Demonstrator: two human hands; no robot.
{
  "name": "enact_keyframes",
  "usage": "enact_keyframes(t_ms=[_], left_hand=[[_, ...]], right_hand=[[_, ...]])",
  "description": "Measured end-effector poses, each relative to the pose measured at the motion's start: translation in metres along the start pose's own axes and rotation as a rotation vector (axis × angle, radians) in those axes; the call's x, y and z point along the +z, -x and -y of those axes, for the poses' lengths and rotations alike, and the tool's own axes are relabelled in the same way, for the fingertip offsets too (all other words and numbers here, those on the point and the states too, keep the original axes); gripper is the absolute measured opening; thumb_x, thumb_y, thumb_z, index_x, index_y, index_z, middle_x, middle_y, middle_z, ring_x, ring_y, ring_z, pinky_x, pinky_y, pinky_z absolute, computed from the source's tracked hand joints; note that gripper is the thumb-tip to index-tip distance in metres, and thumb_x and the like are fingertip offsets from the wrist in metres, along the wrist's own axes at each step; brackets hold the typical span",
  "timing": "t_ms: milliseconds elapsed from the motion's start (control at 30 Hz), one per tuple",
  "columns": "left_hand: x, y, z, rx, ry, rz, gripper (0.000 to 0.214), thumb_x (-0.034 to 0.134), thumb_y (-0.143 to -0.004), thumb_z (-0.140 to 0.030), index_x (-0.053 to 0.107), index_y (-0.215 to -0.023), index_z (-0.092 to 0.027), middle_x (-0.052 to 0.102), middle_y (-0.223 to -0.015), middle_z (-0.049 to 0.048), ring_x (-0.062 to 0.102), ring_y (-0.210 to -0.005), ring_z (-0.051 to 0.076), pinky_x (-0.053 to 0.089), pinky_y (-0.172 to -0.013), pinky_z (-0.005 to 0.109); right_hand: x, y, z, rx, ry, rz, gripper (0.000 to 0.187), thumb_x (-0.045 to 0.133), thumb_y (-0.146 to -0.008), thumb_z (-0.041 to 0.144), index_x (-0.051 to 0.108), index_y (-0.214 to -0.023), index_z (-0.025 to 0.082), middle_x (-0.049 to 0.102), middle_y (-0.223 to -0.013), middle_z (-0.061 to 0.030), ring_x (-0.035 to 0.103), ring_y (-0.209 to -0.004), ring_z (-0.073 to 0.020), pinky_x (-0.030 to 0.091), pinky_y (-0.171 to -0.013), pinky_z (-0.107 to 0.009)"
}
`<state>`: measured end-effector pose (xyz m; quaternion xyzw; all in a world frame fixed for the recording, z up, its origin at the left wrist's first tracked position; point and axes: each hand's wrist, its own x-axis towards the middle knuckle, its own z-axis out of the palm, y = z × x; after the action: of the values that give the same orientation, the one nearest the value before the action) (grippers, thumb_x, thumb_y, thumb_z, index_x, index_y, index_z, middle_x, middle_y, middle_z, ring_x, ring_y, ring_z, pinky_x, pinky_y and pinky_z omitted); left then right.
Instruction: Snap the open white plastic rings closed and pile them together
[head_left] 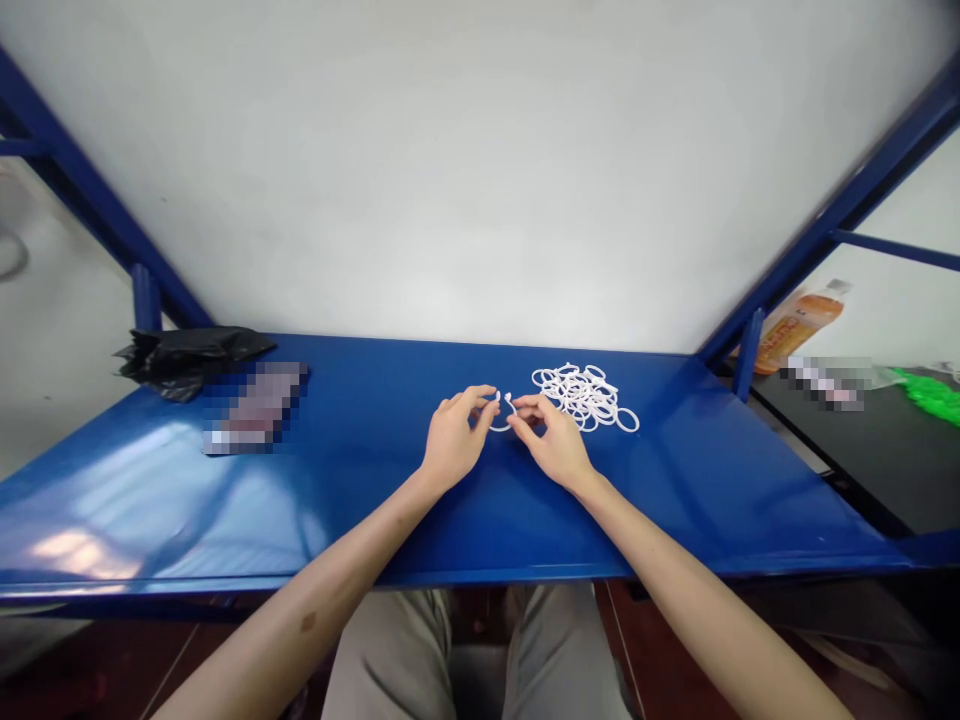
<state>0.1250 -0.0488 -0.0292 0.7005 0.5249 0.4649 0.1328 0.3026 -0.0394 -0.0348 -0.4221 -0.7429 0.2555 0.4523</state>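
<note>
Both my hands meet at the middle of a blue table. My left hand pinches one end of a thin white open ring between thumb and fingertips. My right hand pinches the ring's other end. The ring hangs in a small curve between the two hands, just above the table. A pile of several white rings lies on the table right behind my right hand.
A crumpled black plastic bag lies at the table's back left, with a blurred flat object beside it. Blue frame struts rise at both sides. An orange bottle and green material sit on a dark surface to the right.
</note>
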Motion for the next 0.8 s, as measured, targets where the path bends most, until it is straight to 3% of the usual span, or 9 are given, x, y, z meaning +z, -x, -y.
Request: enact_keyframes(t_ms=[133, 367, 533, 800], left_hand=[[0.004, 0.002, 0.000, 0.004, 0.117, 0.054, 0.016, 0.059, -0.095, -0.025, 0.066, -0.110, -0.025, 0.078, -0.087, -0.0027, 0.072, -0.080, 0.014, 0.052, -0.081, 0.028], [0.005, 0.005, 0.005, 0.042, 0.271, 0.129, 0.012, 0.054, -0.097, -0.025, 0.065, -0.100, -0.023, 0.077, -0.089, -0.0007, 0.073, -0.077, 0.014, 0.055, -0.074, 0.024], [0.001, 0.006, 0.008, 0.097, 0.195, 0.228, 0.010, 0.053, -0.095, -0.020, 0.061, -0.090, -0.024, 0.077, -0.080, -0.0029, 0.073, -0.077, 0.015, 0.054, -0.079, 0.026], [0.003, 0.007, 0.012, 0.133, 0.113, 0.252, 0.015, 0.053, -0.094, -0.018, 0.061, -0.082, -0.023, 0.077, -0.088, -0.0018, 0.072, -0.086, 0.016, 0.053, -0.078, 0.027]], right_hand=[[0.002, 0.001, -0.001, -0.037, 0.065, 0.011, 0.011, 0.056, -0.098, 0.032, 0.062, -0.095, 0.023, 0.073, -0.081, -0.0004, 0.071, -0.072, -0.0177, 0.054, -0.070, -0.030], [0.002, 0.006, -0.010, -0.324, 0.377, 0.007, 0.017, 0.047, -0.103, 0.026, 0.062, -0.095, 0.022, 0.071, -0.088, -0.0058, 0.067, -0.080, -0.0189, 0.052, -0.073, -0.030], [-0.003, 0.008, -0.014, -0.467, 0.555, 0.128, 0.024, 0.041, -0.105, 0.017, 0.062, -0.096, 0.020, 0.068, -0.083, -0.0057, 0.060, -0.077, -0.0182, 0.049, -0.070, -0.028], [-0.001, 0.009, -0.017, -0.584, 0.749, 0.151, 0.032, 0.035, -0.106, 0.017, 0.064, -0.091, 0.018, 0.064, -0.079, -0.0054, 0.054, -0.073, -0.0181, 0.045, -0.069, -0.029]])
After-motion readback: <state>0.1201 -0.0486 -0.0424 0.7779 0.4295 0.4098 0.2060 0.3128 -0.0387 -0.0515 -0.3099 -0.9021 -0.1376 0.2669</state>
